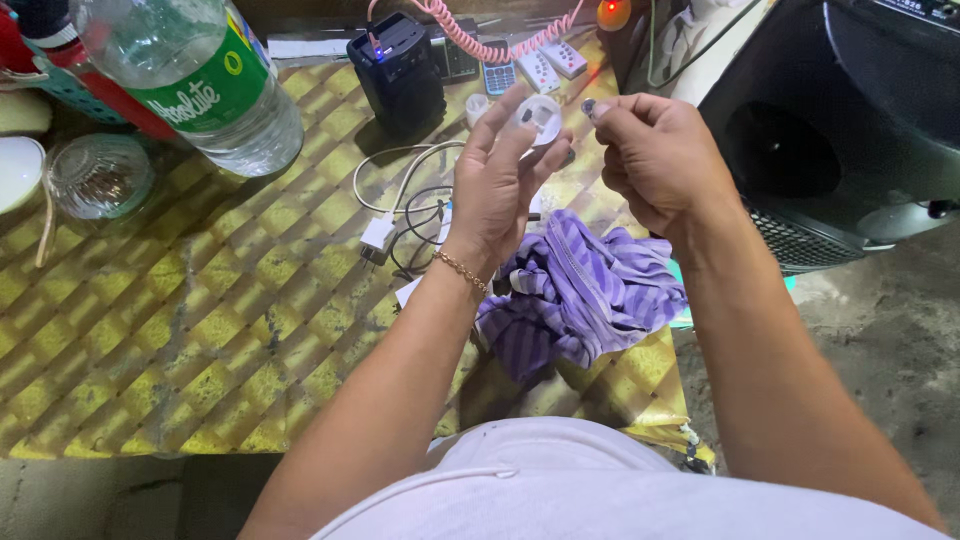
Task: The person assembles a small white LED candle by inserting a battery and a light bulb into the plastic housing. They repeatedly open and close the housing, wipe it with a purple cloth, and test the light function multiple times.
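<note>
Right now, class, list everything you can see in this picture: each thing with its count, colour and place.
bottle: 1, clear with green label, lying far left
glass jar: 1, clear, left edge
small speaker: 1, black, far centre
coiled cord: 1, pink, top centre
remotes: 2, white, far centre
cables: several, white and black, centre, one with a white plug
cloth: 1, purple striped, near right
large speaker: 1, black, right
table cover: 1, yellow patterned, under all
white case: 1, white, in left hand's fingers
left hand: 1, gold bracelet on wrist
right hand: 1, pinching something small and dark
</note>
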